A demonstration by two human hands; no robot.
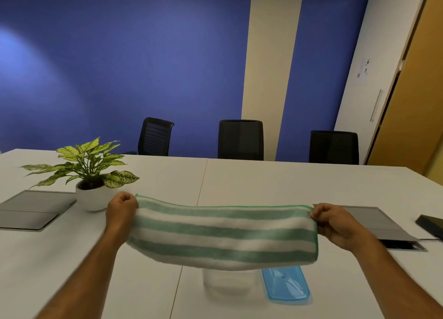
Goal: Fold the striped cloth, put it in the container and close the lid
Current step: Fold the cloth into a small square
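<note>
The green and white striped cloth (223,234) hangs folded in half lengthwise, stretched in the air above the table. My left hand (122,211) pinches its upper left corner and my right hand (335,222) pinches its upper right corner. Under the cloth a clear container (227,282) stands on the table, its upper part hidden by the cloth. The blue lid (286,286) lies flat just right of the container.
A potted plant (91,175) in a white pot stands at the left. Grey flaps (33,211) sit in the white table (263,182) at left and right (374,222). A dark object (431,225) lies at the right edge. Three black chairs (241,140) line the far side.
</note>
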